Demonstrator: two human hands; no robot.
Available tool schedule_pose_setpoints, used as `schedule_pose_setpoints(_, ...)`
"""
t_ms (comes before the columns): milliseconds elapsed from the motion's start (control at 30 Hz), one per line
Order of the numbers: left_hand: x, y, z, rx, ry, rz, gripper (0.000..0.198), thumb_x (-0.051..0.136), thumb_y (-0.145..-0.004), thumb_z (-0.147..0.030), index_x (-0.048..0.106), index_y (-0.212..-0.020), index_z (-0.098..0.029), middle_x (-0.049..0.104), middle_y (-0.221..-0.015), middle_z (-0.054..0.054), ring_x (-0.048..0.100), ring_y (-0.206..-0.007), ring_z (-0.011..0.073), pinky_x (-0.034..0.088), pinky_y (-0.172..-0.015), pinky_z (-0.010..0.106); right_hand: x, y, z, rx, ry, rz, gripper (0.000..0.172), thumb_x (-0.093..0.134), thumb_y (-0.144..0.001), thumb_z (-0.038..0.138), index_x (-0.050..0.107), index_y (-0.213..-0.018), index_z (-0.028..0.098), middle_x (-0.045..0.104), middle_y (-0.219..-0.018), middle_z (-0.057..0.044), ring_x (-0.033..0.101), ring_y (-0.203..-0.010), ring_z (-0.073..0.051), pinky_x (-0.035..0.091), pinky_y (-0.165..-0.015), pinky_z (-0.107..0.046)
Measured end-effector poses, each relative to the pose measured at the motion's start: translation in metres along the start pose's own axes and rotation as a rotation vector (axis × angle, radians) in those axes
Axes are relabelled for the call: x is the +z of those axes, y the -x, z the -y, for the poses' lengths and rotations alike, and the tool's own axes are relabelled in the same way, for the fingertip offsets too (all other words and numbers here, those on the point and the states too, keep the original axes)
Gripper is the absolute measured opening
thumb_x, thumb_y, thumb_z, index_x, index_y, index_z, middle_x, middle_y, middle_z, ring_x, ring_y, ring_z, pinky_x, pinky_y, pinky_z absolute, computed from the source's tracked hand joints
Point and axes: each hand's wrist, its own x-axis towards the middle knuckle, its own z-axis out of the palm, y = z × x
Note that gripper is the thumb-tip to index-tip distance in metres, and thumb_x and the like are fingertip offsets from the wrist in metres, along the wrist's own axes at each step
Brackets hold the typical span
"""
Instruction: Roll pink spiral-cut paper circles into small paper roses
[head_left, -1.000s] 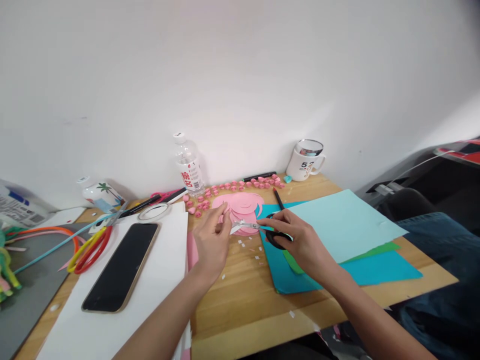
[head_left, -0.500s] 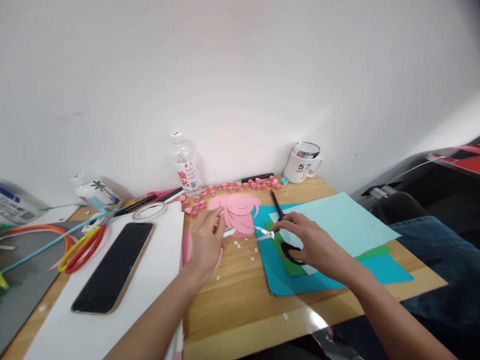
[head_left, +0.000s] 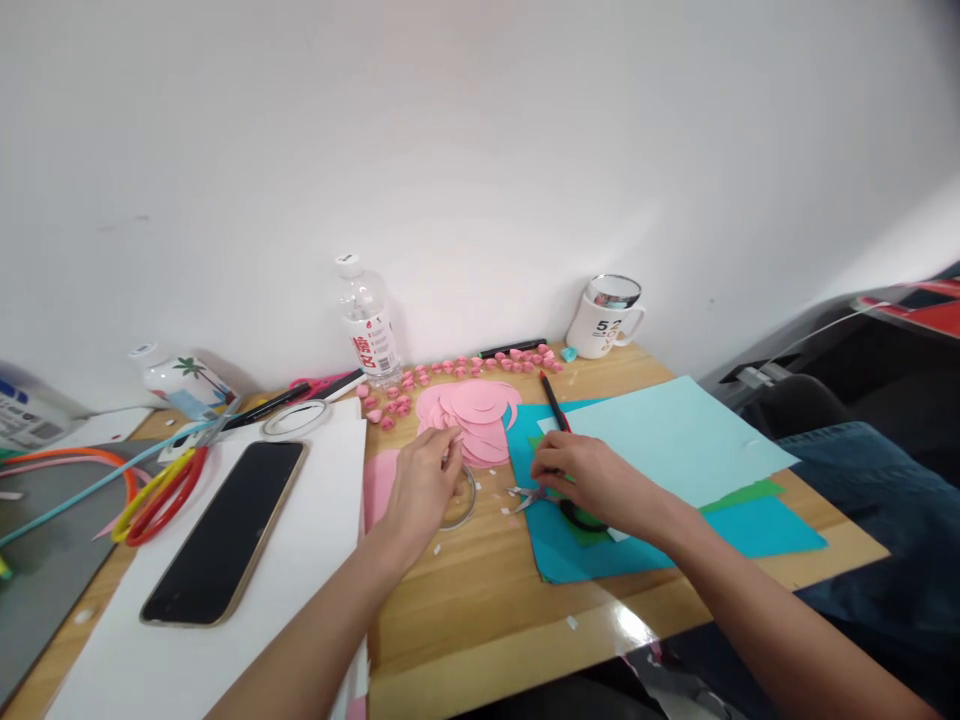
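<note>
My left hand point(head_left: 421, 482) is curled, fingertips pinched at the edge of a stack of pink paper circles point(head_left: 480, 415). A clear tape roll point(head_left: 463, 500) shows under its palm and seems held by it. My right hand point(head_left: 589, 477) is closed on black-handled scissors point(head_left: 534, 496). They rest low on the wooden desk point(head_left: 480, 600), blades pointing left toward the tape roll, at the edge of a teal sheet point(head_left: 660, 555). Small white cut bits point(head_left: 499, 490) lie scattered between the two hands.
A phone point(head_left: 225, 530) lies on a white sheet point(head_left: 300, 610) at left, beside red and yellow loops point(head_left: 161, 487) and another tape ring point(head_left: 295, 418). A water bottle point(head_left: 365, 322), a mug point(head_left: 609, 320), a red pencil point(head_left: 553, 400) and small pink pieces point(head_left: 465, 366) sit near the wall. A light blue sheet point(head_left: 675, 435) lies right.
My right hand has drawn the scissors back from the pink circles and lowered them to the desk. My left hand sank toward the desk, and the tape roll now shows beneath it.
</note>
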Motion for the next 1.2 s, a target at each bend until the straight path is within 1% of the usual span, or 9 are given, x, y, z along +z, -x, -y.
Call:
schedule_pose_setpoints(67,-0.001,0.0,-0.001,0.0,0.002,0.008,0.018,0.048,-0.078,-0.015,0.063,-0.088,-0.016,0.062,-0.07,0.002,0.051,-0.041,0.0071,0.041,-0.048,0.021,0.005,-0.01,0.005,0.028,-0.092,0.018,0.018,0.047,-0.079,0.012,0.064,-0.078,0.017,0.057,-0.083,-0.006,0.055,-0.074,-0.016,0.04,-0.067,-0.025)
schedule_pose_setpoints(167,-0.001,0.0,-0.001,0.02,-0.038,-0.001,0.019,0.049,-0.078,-0.016,0.064,-0.09,-0.016,0.064,-0.072,0.003,0.053,-0.046,0.0088,0.041,-0.05,0.022,0.014,-0.021,0.01,0.072,-0.173,0.051,0.015,0.049,-0.079,0.015,0.063,-0.074,0.016,0.056,-0.082,-0.006,0.055,-0.074,-0.015,0.04,-0.068,-0.024)
schedule_pose_setpoints(333,0.0,0.001,0.001,0.034,-0.064,-0.007,0.02,0.049,-0.079,-0.016,0.064,-0.092,-0.016,0.066,-0.075,0.004,0.053,-0.05,0.01,0.042,-0.054,0.023,0.024,-0.025,0.008,0.085,-0.226,0.036,0.014,0.049,-0.08,0.015,0.063,-0.076,0.016,0.055,-0.083,-0.006,0.054,-0.075,-0.015,0.039,-0.068,-0.023)
schedule_pose_setpoints(500,0.002,0.001,0.003,0.028,-0.075,0.0,0.02,0.049,-0.079,-0.017,0.063,-0.093,-0.016,0.066,-0.077,0.004,0.054,-0.053,0.0107,0.042,-0.055,0.023,0.024,-0.023,0.006,0.069,-0.222,0.059,0.01,0.052,-0.078,0.015,0.062,-0.078,0.016,0.053,-0.087,-0.006,0.054,-0.076,-0.015,0.039,-0.069,-0.023)
schedule_pose_setpoints(667,0.002,0.0,0.003,0.022,-0.092,-0.01,0.02,0.05,-0.078,-0.016,0.064,-0.092,-0.015,0.067,-0.077,0.004,0.055,-0.056,0.0115,0.043,-0.057,0.023,0.021,-0.024,0.004,0.039,-0.228,0.089,0.01,0.051,-0.077,0.015,0.061,-0.078,0.016,0.051,-0.089,-0.006,0.053,-0.075,-0.014,0.039,-0.068,-0.023)
schedule_pose_setpoints(867,0.003,0.001,0.004,0.023,-0.069,-0.003,0.02,0.049,-0.079,-0.018,0.063,-0.092,-0.016,0.066,-0.077,0.004,0.054,-0.052,0.0101,0.043,-0.055,0.023,0.024,-0.024,-0.002,0.003,-0.298,0.066,0.012,0.053,-0.075,0.013,0.063,-0.081,0.018,0.051,-0.085,-0.004,0.052,-0.072,-0.013,0.04,-0.066,-0.023)
schedule_pose_setpoints(967,0.004,0.001,0.004,0.019,-0.066,0.004,0.02,0.048,-0.079,-0.018,0.063,-0.092,-0.016,0.066,-0.076,0.004,0.054,-0.052,0.0102,0.042,-0.054,0.023,0.025,-0.023,-0.003,-0.014,-0.313,0.05,0.012,0.054,-0.074,0.013,0.063,-0.079,0.018,0.052,-0.084,-0.004,0.052,-0.07,-0.013,0.04,-0.064,-0.022)
schedule_pose_setpoints(1067,0.003,0.0,0.003,0.019,-0.076,0.01,0.02,0.049,-0.078,-0.018,0.063,-0.093,-0.016,0.066,-0.074,0.003,0.054,-0.055,0.0112,0.043,-0.055,0.023,0.025,-0.023,-0.003,-0.027,-0.299,0.052,0.011,0.053,-0.074,0.012,0.063,-0.078,0.017,0.053,-0.084,-0.004,0.052,-0.071,-0.013,0.04,-0.065,-0.023)
schedule_pose_setpoints(1200,0.003,0.001,0.003,0.01,-0.074,0.011,0.019,0.05,-0.078,-0.018,0.063,-0.092,-0.016,0.066,-0.076,0.003,0.054,-0.056,0.0111,0.043,-0.057,0.023,0.022,-0.024,-0.003,-0.039,-0.273,0.089,0.009,0.053,-0.076,0.014,0.061,-0.078,0.017,0.053,-0.086,-0.005,0.053,-0.075,-0.014,0.04,-0.068,-0.023)
